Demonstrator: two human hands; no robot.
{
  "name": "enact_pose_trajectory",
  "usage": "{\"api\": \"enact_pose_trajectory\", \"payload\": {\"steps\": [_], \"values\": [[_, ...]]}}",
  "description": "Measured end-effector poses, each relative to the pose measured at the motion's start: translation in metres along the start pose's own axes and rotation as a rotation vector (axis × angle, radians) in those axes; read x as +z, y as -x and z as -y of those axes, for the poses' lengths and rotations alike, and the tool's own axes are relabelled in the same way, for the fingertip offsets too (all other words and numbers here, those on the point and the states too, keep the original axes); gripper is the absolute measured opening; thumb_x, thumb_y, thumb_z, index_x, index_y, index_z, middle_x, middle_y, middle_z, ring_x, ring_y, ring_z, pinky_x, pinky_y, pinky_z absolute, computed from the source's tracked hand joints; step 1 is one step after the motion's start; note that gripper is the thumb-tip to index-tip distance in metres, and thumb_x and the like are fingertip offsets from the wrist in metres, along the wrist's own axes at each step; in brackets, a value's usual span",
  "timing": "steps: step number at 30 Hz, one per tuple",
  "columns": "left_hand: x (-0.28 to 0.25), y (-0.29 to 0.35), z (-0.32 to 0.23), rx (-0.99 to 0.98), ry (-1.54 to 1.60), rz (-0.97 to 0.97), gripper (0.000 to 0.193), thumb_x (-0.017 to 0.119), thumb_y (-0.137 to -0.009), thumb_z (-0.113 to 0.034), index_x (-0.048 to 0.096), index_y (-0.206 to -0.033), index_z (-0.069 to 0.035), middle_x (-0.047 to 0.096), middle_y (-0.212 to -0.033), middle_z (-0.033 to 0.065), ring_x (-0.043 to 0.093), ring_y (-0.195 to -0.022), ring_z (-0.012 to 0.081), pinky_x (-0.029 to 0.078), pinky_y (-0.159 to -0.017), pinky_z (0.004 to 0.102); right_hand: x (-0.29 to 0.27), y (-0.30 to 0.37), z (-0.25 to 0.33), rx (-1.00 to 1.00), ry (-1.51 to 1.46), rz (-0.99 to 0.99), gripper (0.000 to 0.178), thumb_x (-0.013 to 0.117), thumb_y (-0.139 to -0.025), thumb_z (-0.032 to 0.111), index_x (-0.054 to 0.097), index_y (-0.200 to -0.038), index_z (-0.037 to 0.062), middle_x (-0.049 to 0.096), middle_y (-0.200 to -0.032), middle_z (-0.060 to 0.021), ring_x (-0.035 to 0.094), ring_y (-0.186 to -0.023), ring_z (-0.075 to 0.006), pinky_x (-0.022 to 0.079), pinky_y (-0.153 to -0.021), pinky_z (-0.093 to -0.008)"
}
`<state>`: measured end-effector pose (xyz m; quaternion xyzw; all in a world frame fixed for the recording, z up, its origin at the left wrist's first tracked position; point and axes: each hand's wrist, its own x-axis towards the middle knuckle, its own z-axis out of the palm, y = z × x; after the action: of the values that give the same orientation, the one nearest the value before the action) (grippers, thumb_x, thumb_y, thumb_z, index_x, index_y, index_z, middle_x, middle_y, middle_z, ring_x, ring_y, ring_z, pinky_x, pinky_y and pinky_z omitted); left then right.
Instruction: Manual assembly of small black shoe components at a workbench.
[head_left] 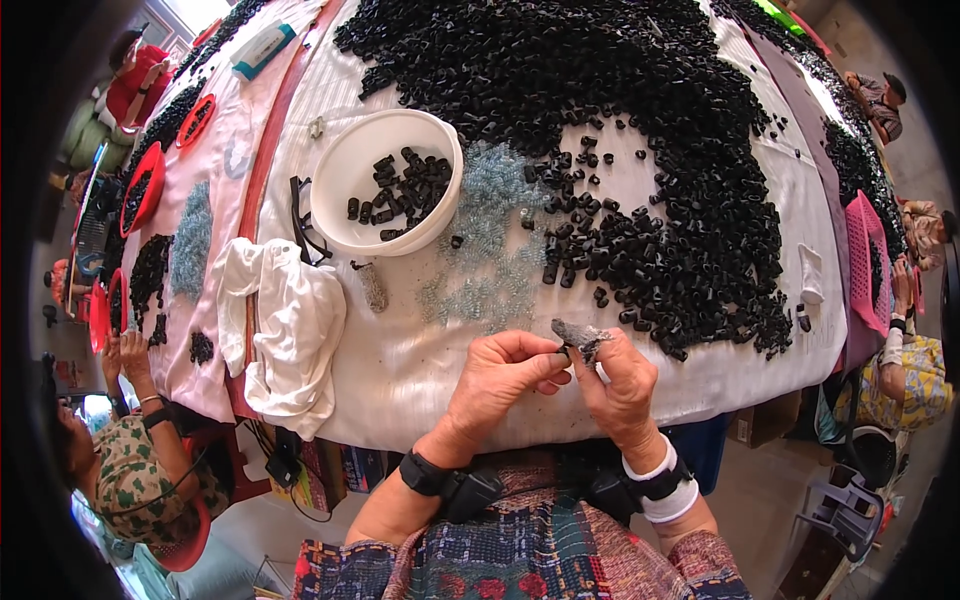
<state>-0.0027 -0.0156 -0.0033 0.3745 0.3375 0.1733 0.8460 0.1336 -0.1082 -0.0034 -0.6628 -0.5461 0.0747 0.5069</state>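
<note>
My left hand (500, 380) is closed in a pinch at the near edge of the cloth-covered table, its fingertips on what looks like a small black plastic part, mostly hidden. Close beside it, my right hand (622, 385) grips a ragged grey piece with a dark end (580, 338); I cannot make out its exact kind. The fingertips of both hands nearly meet. Beyond them lie small clear bluish pieces (490, 200) and a wide heap of small black plastic parts (700, 220). A white bowl (330, 222) holds several black parts (408, 185).
A crumpled white cloth (290, 330) lies left of my hands, near a speckled grey piece (373, 288) and black straps (308, 225). A pink basket (866, 260) stands at the right edge. Co-workers sit at both sides; one person's hands (130, 360) show at left.
</note>
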Motion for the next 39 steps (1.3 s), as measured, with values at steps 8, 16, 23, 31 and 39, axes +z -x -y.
{"api": "enact_pose_trajectory", "payload": {"steps": [8,16,23,31,39], "values": [[0.005,-0.002,-0.006,-0.083,-0.042,-0.055,0.012,0.064,-0.086,-0.006,0.063,-0.095,0.002,0.067,-0.086,0.0095,0.067,-0.073,0.0163,0.055,-0.064,0.025,-0.002,-0.001,0.003,-0.073,0.032,0.039,0.026,0.064,-0.063,-0.012,0.059,-0.086,-0.0022,0.058,-0.078,-0.0133,0.057,-0.071,-0.031,0.048,-0.06,-0.0366],[0.005,-0.006,-0.008,-0.135,-0.008,-0.067,0.009,0.063,-0.083,-0.005,0.063,-0.09,0.0,0.066,-0.081,0.0083,0.066,-0.068,0.0147,0.054,-0.061,0.0238,0.002,0.0,0.007,0.014,-0.049,0.007,0.029,0.07,-0.065,-0.005,0.058,-0.091,-0.0029,0.058,-0.085,-0.0155,0.056,-0.073,-0.031,0.048,-0.063,-0.0374],[0.007,-0.006,-0.006,-0.073,0.032,-0.056,0.01,0.064,-0.081,-0.006,0.063,-0.087,0.001,0.067,-0.079,0.008,0.064,-0.069,0.0132,0.051,-0.061,0.0227,0.007,0.002,-0.003,-0.07,0.08,0.094,0.038,0.079,-0.062,0.008,0.058,-0.092,-0.0019,0.055,-0.083,-0.0129,0.053,-0.074,-0.0299,0.046,-0.066,-0.0374],[0.012,-0.005,-0.011,-0.067,-0.073,-0.104,0.008,0.064,-0.078,-0.005,0.065,-0.083,0.002,0.065,-0.076,0.0047,0.059,-0.067,0.0083,0.047,-0.06,0.0203,0.005,-0.002,-0.006,-0.153,0.157,0.113,0.031,0.078,-0.06,0.006,0.055,-0.081,0.0004,0.053,-0.075,-0.0122,0.052,-0.066,-0.0296,0.045,-0.058,-0.0379],[0.009,-0.009,-0.005,-0.055,-0.215,-0.086,0.006,0.064,-0.08,-0.006,0.065,-0.083,-0.001,0.064,-0.076,0.0012,0.057,-0.065,0.0068,0.047,-0.061,0.02,0.005,0.001,-0.012,-0.225,0.239,0.118,0.033,0.08,-0.059,0.01,0.052,-0.074,0.0018,0.049,-0.065,-0.011,0.05,-0.055,-0.0281,0.042,-0.048,-0.0365]]}}
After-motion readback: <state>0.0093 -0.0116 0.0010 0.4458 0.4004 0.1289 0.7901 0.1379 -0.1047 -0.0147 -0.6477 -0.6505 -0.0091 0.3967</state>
